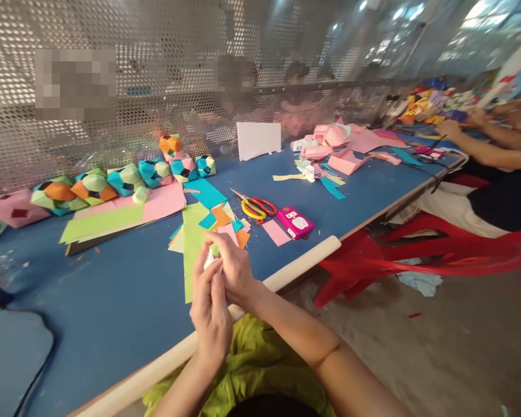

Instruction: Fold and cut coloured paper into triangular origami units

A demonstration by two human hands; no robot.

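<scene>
My left hand and my right hand are closed together above the table's front edge. Between their fingers shows a small white and light green piece, perhaps paper; most of it is hidden, so I cannot tell its shape. Just behind the hands lie a long green paper strip and small coloured paper pieces. Beyond them are scissors with yellow and red handles, a magenta box with a printed front and a pink paper square.
Folded paper balls line the back left, behind stacked paper sheets. A white card stands by the perforated metal screen. Pink paper lies farther right. A black cable crosses the left. Another person's arms and a red chair are at right.
</scene>
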